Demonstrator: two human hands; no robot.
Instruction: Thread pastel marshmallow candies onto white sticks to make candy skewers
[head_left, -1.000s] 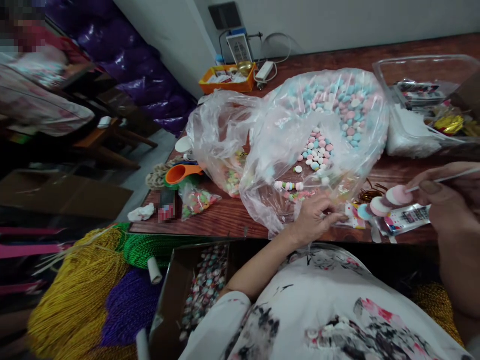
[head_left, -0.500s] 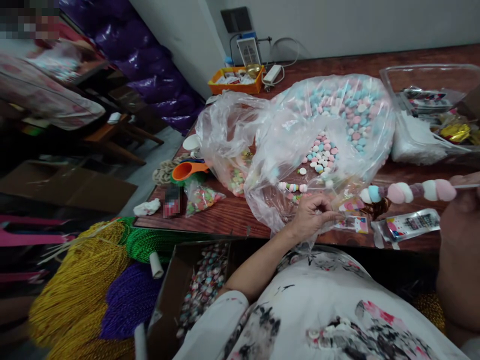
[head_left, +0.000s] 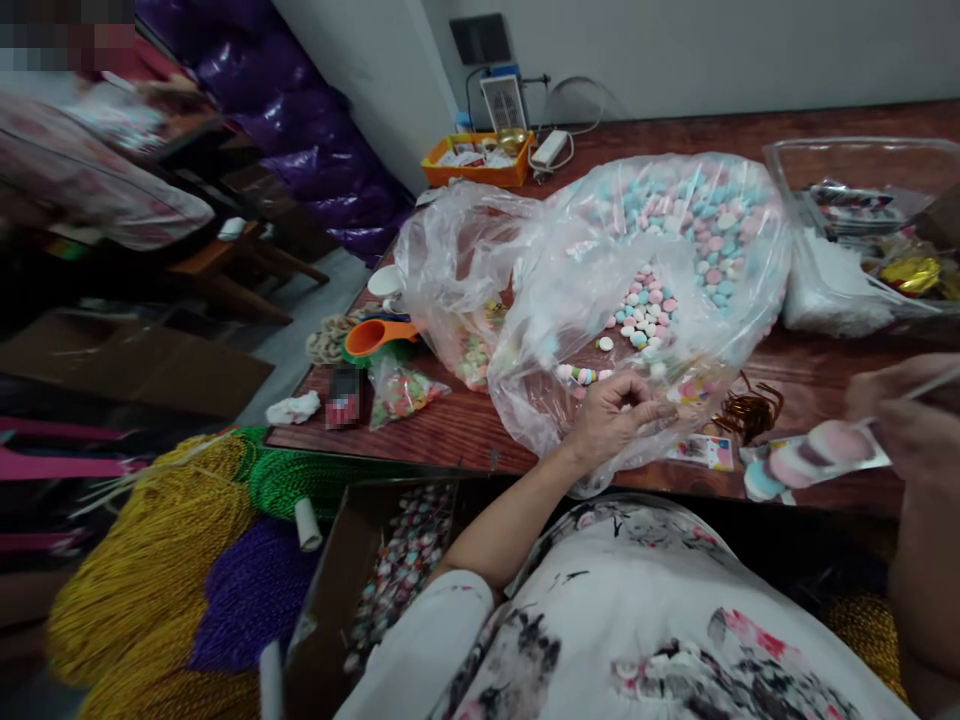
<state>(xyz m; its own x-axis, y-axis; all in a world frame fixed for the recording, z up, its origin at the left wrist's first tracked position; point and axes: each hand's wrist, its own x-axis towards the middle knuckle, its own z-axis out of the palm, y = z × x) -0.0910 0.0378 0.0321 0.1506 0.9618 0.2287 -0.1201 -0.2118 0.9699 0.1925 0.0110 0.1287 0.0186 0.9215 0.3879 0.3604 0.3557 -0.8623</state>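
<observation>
At the right edge, my right hand (head_left: 911, 415) is closed on a white stick carrying a row of pink, white and blue candies (head_left: 814, 458). My left hand (head_left: 619, 415) is pinched on the edge of a clear plastic packet near the table's front. Behind it lies a large clear bag (head_left: 705, 215) of pink, blue and white candies, its mouth spread open with loose candies inside. A short candy row (head_left: 581, 374) lies just beyond my left hand. Brown twist ties (head_left: 752, 410) and a printed packet (head_left: 705, 452) are between my hands.
An orange scoop (head_left: 375, 337) and a small candy bag (head_left: 401, 395) lie left. A clear bin (head_left: 836, 290) stands right, an orange basket (head_left: 480, 175) behind. Below are yellow cords (head_left: 150, 560) and a carton (head_left: 322, 600). A person sits at upper left.
My right hand has moved right, and its candy stick has swung from level to tilted, with the candies lower and nearer the table edge. My left hand has barely moved.
</observation>
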